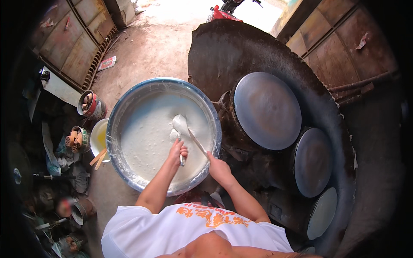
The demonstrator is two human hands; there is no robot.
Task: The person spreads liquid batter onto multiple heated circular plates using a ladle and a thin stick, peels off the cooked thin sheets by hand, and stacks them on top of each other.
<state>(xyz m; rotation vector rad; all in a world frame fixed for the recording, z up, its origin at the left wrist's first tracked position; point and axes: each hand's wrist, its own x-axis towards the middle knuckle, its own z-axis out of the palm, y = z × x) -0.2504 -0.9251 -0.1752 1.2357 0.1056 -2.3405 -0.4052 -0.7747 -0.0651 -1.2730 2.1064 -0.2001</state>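
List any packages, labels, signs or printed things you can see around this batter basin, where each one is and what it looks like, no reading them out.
Printed paper or flat packet: on the concrete floor, upper left, beside the metal grille; rectangular, red and white.
Tin can: left of the basin; round, red and white label band, holding stubby pieces.
Second can: below the first; greenish printed side, holding brownish rolls.
Shirt print: orange marks on the person's white shirt.

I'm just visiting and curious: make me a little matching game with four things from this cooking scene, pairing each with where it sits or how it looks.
Things:
1. big basin
2. ladle
3. largest round griddle
4. small bowl

Descriptions:
A. bare grey top, to the person's right
B. holds yellow liquid, left of the basin
C. full of white batter
D. coated white, handle in the right hand

Pairs: 1-C, 2-D, 3-A, 4-B
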